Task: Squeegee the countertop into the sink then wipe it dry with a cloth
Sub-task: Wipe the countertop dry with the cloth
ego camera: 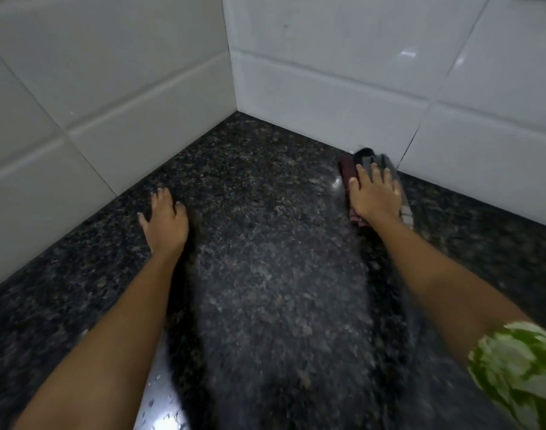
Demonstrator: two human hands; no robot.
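Head view puts the cloth (377,164) at the far right of the dark stone countertop (265,274), pushed up close to the white tiled wall (343,88) near the corner. It looks like a folded rag with grey, dark red and black parts, soft and limp, light enough to slide with almost no effort. I judge it will bunch or fold over itself rather than stay flat, so the best hold is a flat palm pressing down on its middle, not a pinch at an edge. Blur there keeps me from telling its exact outline.

My right hand (375,197) lies on top of the cloth, fingers spread and fairly straight, palm down, pressing it against the stone; nothing is curled round it that I can see. My left hand (166,221) rests on the bare countertop well apart from the cloth, fingers splayed wide and flat, holding nothing, seemingly bracing me.

A lighter streaked band runs down the stone between my forearms, and bright specks glint near the lower edge, perhaps droplets. A green and white patterned sleeve (519,367) shows at my right elbow. Neither squeegee nor sink is in sight, so I take this as the drying stage.
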